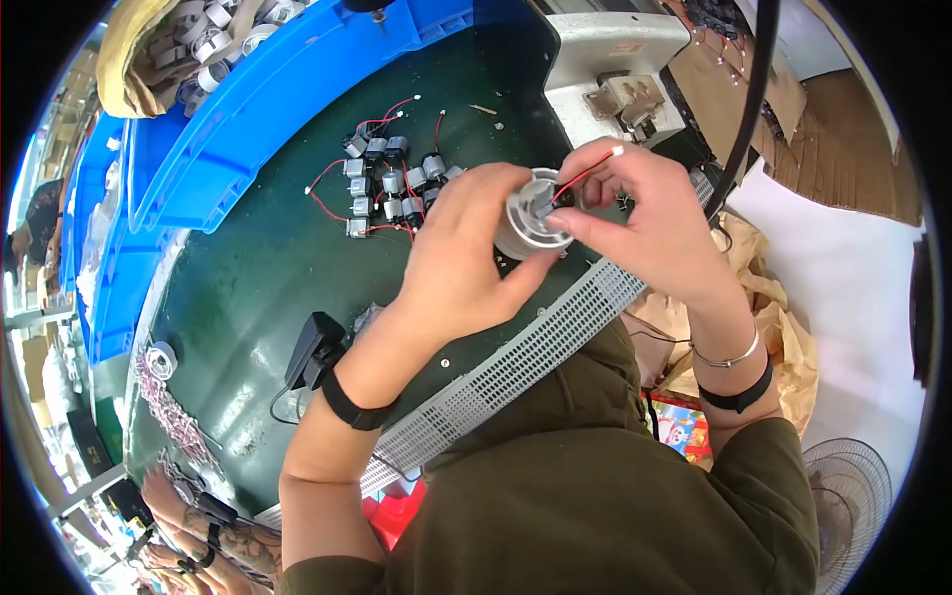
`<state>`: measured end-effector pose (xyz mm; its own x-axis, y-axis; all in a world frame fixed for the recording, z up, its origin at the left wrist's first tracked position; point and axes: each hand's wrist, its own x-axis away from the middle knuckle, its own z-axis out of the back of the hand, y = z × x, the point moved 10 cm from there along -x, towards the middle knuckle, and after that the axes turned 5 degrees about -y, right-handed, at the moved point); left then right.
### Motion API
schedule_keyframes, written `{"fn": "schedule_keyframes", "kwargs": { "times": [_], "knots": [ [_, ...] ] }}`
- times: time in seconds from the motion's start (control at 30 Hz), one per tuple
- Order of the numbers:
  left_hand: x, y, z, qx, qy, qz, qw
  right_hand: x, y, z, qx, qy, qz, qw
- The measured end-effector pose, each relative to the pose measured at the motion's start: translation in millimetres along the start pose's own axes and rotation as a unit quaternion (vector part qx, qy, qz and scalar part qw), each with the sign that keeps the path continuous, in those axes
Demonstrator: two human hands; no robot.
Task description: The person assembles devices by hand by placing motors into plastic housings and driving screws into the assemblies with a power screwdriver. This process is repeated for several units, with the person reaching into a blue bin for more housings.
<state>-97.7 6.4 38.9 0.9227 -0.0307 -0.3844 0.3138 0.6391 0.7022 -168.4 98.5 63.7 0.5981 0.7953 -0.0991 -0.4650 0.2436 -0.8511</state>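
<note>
Above the near side of the green table, my left hand (451,258) is wrapped round a white cylindrical plastic housing (518,236) with its round opening up. My right hand (659,213) has its thumb and fingers closed on a small motor (563,199) at that opening. A red wire (587,175) with a white plug at its end rises from the motor between my fingers. How deep the motor sits in the housing is hard to make out. Several small silver motors (393,182) with red wires lie grouped on the table beyond my left hand.
Blue plastic bins (288,74) line the far left, one with white round parts (211,45). A grey-white machine (617,45) stands at the back right. On the left lie a white ring (161,360), a wire bundle (178,421) and a black adapter (317,349). Another person's arms (233,540) are lower left.
</note>
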Motion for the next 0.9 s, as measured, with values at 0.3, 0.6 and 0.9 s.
{"fn": "schedule_keyframes", "kwargs": {
  "times": [0.3,0.6,0.9],
  "knots": [
    [10.7,10.2,0.4,-0.121,0.175,-0.089,0.973,-2.0,-18.4,-11.2,0.218,0.054,0.051,0.973],
    [20.8,21.5,15.3,-0.123,0.065,-0.133,0.981,-14.3,-52.6,33.4,0.064,0.105,0.111,0.986],
    [6.5,36.1,-2.9,-0.14,0.016,-0.174,0.975,-141.9,-166.1,50.9,-0.321,-0.049,0.233,0.917]
  ]
}}
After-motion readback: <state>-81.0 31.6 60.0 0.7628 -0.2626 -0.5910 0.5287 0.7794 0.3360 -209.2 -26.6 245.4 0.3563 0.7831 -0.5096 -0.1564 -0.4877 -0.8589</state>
